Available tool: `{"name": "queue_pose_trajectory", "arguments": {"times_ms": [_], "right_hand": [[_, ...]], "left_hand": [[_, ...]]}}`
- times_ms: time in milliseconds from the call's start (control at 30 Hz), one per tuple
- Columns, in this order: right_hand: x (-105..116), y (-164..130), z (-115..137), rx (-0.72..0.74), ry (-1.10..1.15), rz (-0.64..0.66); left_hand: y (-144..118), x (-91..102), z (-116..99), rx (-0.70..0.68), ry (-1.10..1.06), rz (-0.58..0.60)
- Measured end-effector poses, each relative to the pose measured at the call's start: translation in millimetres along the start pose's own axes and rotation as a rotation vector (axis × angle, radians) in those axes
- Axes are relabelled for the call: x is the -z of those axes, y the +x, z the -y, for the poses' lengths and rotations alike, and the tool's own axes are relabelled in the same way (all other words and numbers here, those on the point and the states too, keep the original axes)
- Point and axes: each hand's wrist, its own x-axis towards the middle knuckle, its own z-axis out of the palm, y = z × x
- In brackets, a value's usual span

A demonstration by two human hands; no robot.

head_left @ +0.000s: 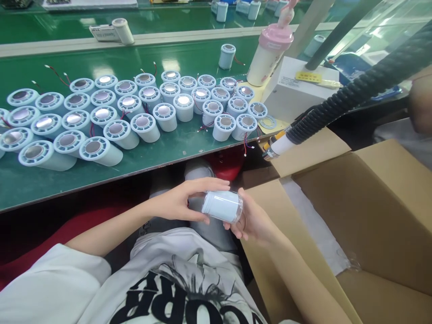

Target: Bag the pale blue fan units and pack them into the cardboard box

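Observation:
Above my lap, a light-blue cylinder [221, 205] lies sideways inside a clear plastic cover. My right hand [248, 218] wraps its fingers round the cover's right end. On the other side, my left hand [189, 200] curves over the left end, thumb below and fingers above, fingertips at the cover's edge. A dark gap shows between the left palm and the cylinder. Rows of similar light-blue cylinders [145, 128] stand on the green table [151, 159]; their tops have slotted rims and round silvery centres. Thin red wires come out of several.
At the right stands an open cardboard box [364, 211] with white sheeting inside. A black ribbed hose [340, 96] slants over it. Beyond the rows are a pink-lidded cup [268, 54] and a white block-shaped base [297, 87]. A light-coloured rail [189, 35] crosses behind.

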Motion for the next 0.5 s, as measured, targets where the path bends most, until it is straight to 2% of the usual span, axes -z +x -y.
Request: {"name": "queue_pose_trajectory", "arguments": {"times_ms": [100,200,267,333,367,433,467,500], "right_hand": [[-0.5,-0.9,-0.9,-0.058,-0.007,0.042],[0.5,-2.3,-5.8,0.038,-0.162,0.002],[3.5,-4.2,-10.3,0.249,-0.348,-0.168],[9.0,-6.6,-14.0,0.583,-0.569,-0.358],[12.2,-7.6,-15.4,0.769,-0.684,-0.398],[18.0,-9.3,-16.6,1.08,-0.897,-0.34],[20.0,-10.0,-16.6,1.166,-0.97,-0.282],[21.1,-10.7,-16.3,1.19,-1.001,-0.23]], "left_hand": [[0.3,-1.1,-1.8,-0.02,0.022,-0.001],[-0.4,-3.6,-5.6,0.05,-0.012,-0.034],[-0.9,-5.4,-8.4,0.13,-0.064,-0.074],[-1.2,-6.5,-10.9,0.199,-0.126,-0.098],[-1.1,-6.8,-12.0,0.226,-0.155,-0.099],[-0.9,-6.7,-13.7,0.258,-0.187,-0.094],[-0.8,-6.3,-14.4,0.269,-0.192,-0.086],[-0.7,-5.7,-15.1,0.274,-0.192,-0.073]]}}
